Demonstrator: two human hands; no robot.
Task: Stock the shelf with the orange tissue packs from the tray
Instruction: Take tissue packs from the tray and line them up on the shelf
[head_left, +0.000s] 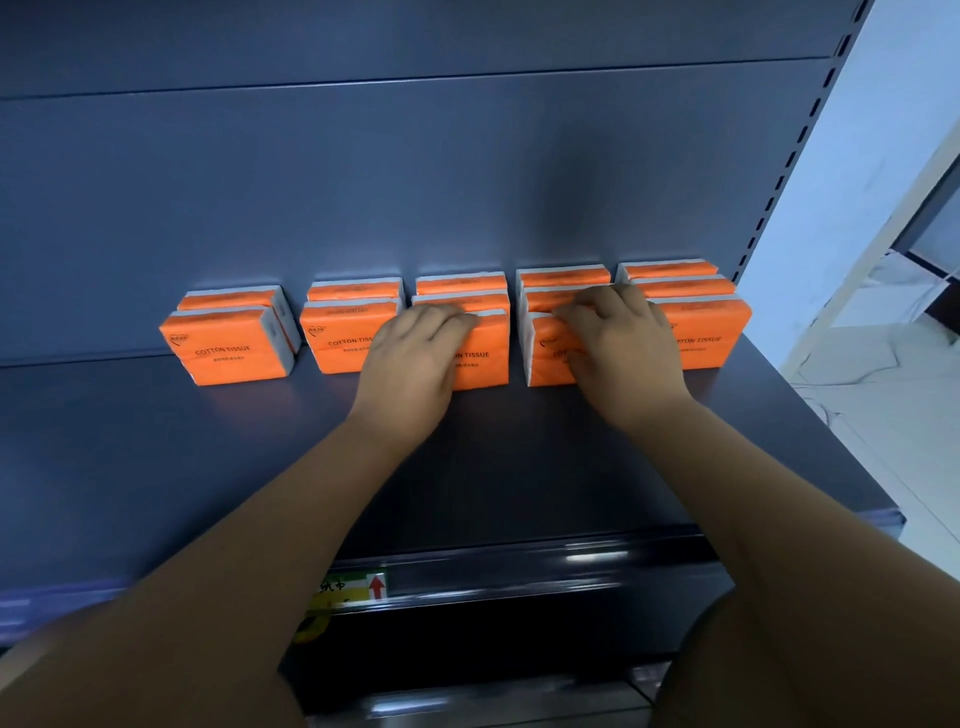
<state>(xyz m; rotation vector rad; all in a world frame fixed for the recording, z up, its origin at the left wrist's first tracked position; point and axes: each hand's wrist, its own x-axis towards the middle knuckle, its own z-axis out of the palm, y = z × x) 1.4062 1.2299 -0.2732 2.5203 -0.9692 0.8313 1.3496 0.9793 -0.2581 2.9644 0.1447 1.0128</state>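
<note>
Orange film-wrapped, likely light and squashy, best taken by the top edge: left hand (415, 358) curls over centre front pack (485, 364), right hand (618, 343) over neighbouring front pack (545, 358).

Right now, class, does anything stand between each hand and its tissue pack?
Nothing visible does. The left hand holds the middle front pack; the right hand holds the neighbouring front pack, both on the shelf.

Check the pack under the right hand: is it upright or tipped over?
Upright. The pack stands on its edge on the shelf, printed face forward, with the right hand curled over its top.
</note>
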